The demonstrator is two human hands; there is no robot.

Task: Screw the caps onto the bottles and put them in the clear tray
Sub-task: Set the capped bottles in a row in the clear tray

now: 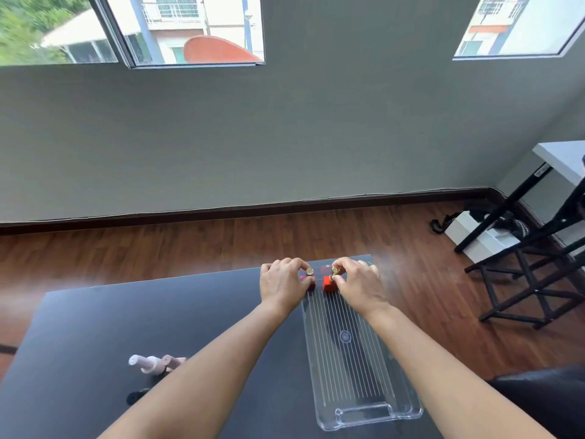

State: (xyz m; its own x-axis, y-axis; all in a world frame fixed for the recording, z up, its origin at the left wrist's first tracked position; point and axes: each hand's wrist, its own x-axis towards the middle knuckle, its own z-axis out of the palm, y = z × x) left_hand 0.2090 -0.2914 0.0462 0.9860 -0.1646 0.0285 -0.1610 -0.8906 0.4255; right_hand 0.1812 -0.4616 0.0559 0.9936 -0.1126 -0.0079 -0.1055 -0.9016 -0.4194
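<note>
Left hand [282, 285]: fingers closed round the gold cap [310, 271] of a dark-red bottle [309, 284]; bottle body mostly hidden under the palm.
Right hand [357, 282]: fingers pinched on the cap of the red bottle [329, 285], which is seen more clearly.
Bottles: both upright at the far end of the clear tray [364, 369], side by side, apart; contact w/ tray floor can't be told.
Key relation: each bottle sits directly under its own hand, long axis vertical, cap up; both hands equally near, no reach needed.
Step judged: set-down/release in tray, prob. caps already on.
Still on bench [95, 327]: pale pink bottles [158, 364] lying on their sides near left, well apart from tray; left hand is nearer to them.
</note>
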